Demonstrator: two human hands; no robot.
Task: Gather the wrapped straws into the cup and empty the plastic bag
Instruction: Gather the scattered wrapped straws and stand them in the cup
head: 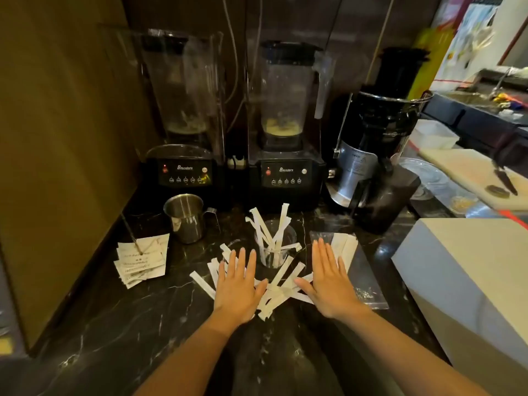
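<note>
A clear plastic cup (275, 247) stands on the dark marble counter with several white wrapped straws (268, 227) upright in it. More wrapped straws (281, 290) lie scattered flat in front of the cup. My left hand (238, 284) lies flat, palm down, fingers spread, over the left part of the pile. To the right of the cup my right hand (328, 281) is flat on the clear plastic bag (363, 278), which still holds a few straws (344, 247) at its far end. Neither hand grips anything.
Behind the cup stand two black blenders (183, 167) (285, 170) and a juicer (374, 155). A steel pitcher (185, 217) and a stack of paper slips (141, 260) on a spike sit at the left. A white box (468, 270) is at the right.
</note>
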